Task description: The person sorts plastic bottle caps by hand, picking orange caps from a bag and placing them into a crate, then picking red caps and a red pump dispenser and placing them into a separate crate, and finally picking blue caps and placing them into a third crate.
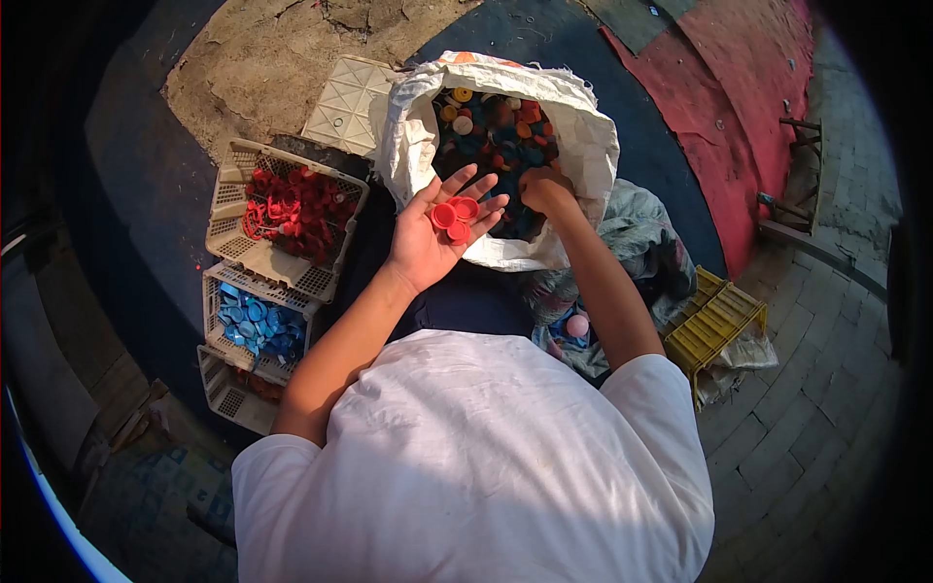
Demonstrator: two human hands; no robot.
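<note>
Palm up, my left hand [434, 238] holds three red bottle caps [458, 231] on its palm, fingers stretched out and slightly bent. It is at the near left rim of a white woven sack [595, 126]. Inside the sack lie many mixed bottle caps [478, 131], orange, yellow, white and dark ones. My right hand [546, 190] reaches into the sack over the right side, its fingers curled down among the caps. Shadow hides the fingertips, so whatever they grip cannot be made out.
Left of me stand plastic crates: one with red pieces [292, 209], one with blue caps [258, 324], and a lower white crate [230, 396]. A pale crate [347, 105] lies behind them. To the right are a crumpled grey-green sheet [637, 228], a pink ball [577, 325] and a yellow crate [714, 316].
</note>
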